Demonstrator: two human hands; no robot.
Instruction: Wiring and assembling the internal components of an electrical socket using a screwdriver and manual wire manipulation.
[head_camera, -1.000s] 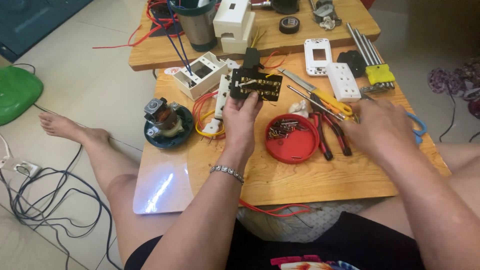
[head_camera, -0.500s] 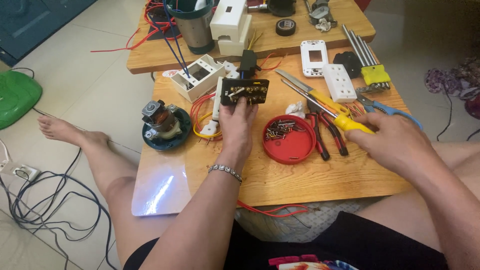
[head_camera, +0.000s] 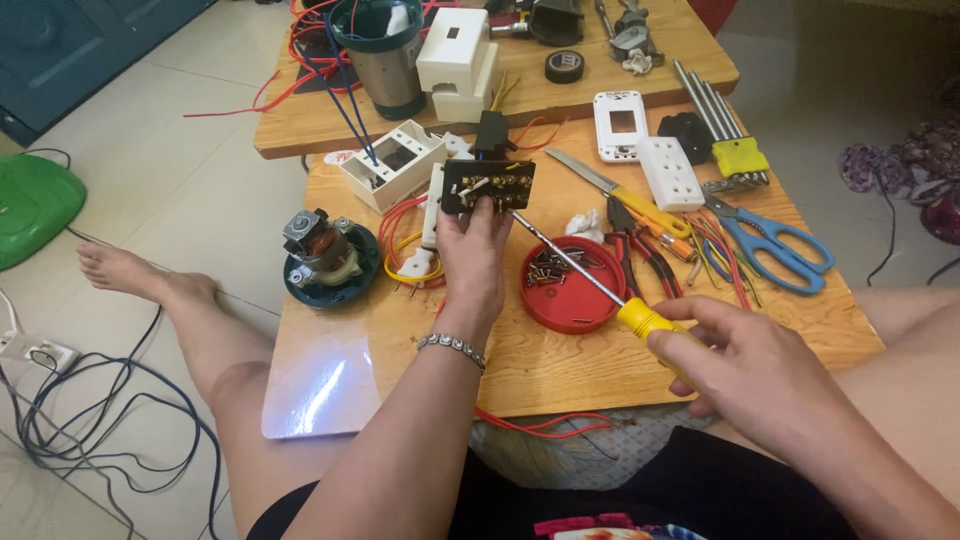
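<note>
Black switch block (head_camera: 488, 186) in left hand (head_camera: 472, 262); right hand (head_camera: 745, 365) holds yellow-handled screwdriver (head_camera: 590, 282).

Your left hand (head_camera: 473, 262) covers the lower part of the black switch block (head_camera: 488, 184), so its underside & your fingertips behind it can't be seen. Your right hand (head_camera: 752, 368) wraps most of the yellow screwdriver handle (head_camera: 640, 319); the tip seems to meet the block, but it's too small to tell. Screws in the red dish (head_camera: 570, 290) are tiny, no count possible. The green object (head_camera: 30, 205) is cut off at the left edge. The far table's (head_camera: 320, 125) tools are cropped at the top.
</note>
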